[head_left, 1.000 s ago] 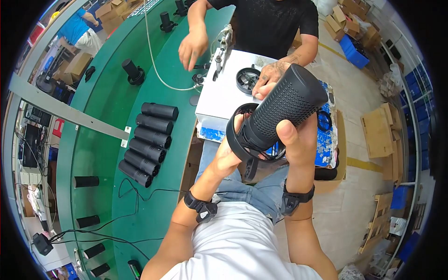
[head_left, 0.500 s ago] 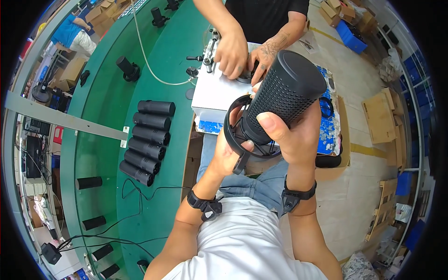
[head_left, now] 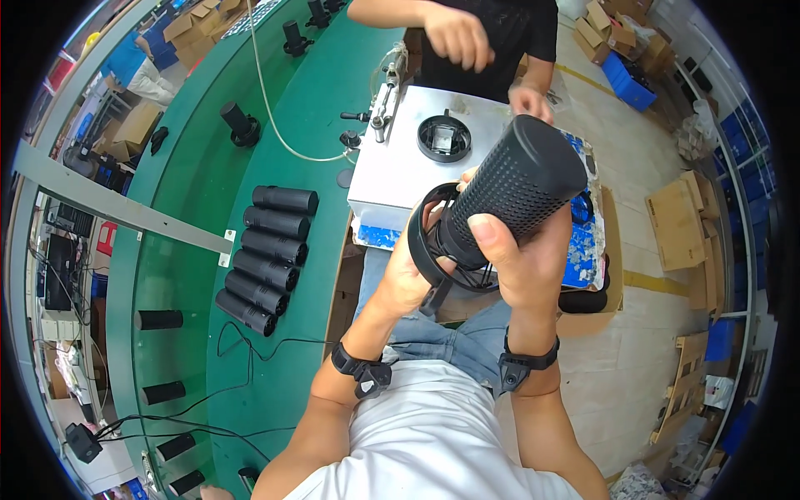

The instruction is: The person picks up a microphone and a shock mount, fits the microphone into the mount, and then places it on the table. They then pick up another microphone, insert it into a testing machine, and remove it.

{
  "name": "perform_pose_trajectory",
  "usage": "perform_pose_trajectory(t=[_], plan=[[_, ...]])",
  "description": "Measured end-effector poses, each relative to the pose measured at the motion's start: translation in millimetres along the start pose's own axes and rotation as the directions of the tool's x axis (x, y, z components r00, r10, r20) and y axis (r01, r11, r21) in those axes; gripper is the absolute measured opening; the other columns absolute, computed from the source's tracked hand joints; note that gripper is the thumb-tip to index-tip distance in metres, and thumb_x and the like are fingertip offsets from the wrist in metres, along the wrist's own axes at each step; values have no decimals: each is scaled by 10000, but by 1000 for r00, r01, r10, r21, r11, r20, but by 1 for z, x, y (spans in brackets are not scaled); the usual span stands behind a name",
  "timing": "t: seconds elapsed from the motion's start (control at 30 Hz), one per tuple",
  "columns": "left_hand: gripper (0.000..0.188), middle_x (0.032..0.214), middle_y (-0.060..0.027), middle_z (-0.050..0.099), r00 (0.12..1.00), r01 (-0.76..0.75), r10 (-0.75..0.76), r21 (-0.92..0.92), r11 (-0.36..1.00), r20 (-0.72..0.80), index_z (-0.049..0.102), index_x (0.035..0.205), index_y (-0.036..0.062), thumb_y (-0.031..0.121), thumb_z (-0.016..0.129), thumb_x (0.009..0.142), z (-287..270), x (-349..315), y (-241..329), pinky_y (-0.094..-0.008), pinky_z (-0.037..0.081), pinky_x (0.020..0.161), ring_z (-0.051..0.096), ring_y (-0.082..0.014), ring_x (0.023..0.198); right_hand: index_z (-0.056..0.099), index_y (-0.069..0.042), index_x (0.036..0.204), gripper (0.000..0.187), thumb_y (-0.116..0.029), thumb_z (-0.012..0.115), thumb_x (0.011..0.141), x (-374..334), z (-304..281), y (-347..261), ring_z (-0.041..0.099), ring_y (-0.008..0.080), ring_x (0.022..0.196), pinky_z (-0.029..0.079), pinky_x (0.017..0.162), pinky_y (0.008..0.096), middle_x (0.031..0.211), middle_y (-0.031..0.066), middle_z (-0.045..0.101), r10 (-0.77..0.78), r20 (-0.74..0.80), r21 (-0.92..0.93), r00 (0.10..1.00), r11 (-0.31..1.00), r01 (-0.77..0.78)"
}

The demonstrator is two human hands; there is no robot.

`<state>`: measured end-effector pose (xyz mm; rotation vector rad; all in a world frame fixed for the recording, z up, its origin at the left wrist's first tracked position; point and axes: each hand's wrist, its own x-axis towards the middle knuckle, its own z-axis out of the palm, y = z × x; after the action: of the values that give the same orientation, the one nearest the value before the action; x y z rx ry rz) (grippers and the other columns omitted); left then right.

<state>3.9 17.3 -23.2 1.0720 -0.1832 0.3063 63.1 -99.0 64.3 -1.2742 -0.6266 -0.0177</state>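
The other worker's hands (head_left: 458, 37) have come up off the flat black ring (head_left: 444, 156) on top of the metal box (head_left: 396, 179), so that ring now lies bare and seems to be left alone for the moment. Far to the left of the metal box, a short black cylinder (head_left: 233, 119) stands up on the green tabletop (head_left: 325, 117). Closer in, still left of the box and a bit nearer the person, six black tubes (head_left: 275, 247) lie side by side in a row. Just off the near edge of the box, the left hand (head_left: 404, 279) is curled around a round black holder (head_left: 427, 258). To the right of that, the right hand (head_left: 537, 258) is wrapped around the big black tube (head_left: 517, 179), which leans up in front of the box's right side. The tube's low end reaches the holder's opening, but I can't see how far in it goes. These two have hardly moved, so this part of the work looks about the same. Right of the box, a brown carton (head_left: 615, 233) is on the floor.
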Motion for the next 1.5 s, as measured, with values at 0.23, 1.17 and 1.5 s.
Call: perform_pose_trajectory(t=[0.23,1.17,1.5], plan=[[1036,1426,-161,356,991,129,-127,-94,987,29,194,1449,-23,162,848,666,-7,-4,-10,-377,276,1096,353,-237,1326,412,32,1268,682,-229,762,745,-5,2,-6,615,183,928,502,856,312,1022,135,613,38,-31,-17,999,999,-38],[1045,1271,-178,466,965,-258,261,174,950,7,128,1455,-30,136,821,692,15,-9,-3,-383,378,1030,489,-260,1181,324,73,1351,1014,-558,762,689,-13,1,-13,618,203,900,515,807,301,1022,182,603,80,-84,22,993,997,-79],[1119,1235,-254,481,842,-486,529,575,658,107,111,1426,-31,329,856,672,13,-8,-7,-389,455,934,550,-315,1100,326,87,1340,1017,-577,740,691,-14,-4,-14,625,252,950,528,814,326,1048,214,600,17,-120,-38,993,999,-21]])
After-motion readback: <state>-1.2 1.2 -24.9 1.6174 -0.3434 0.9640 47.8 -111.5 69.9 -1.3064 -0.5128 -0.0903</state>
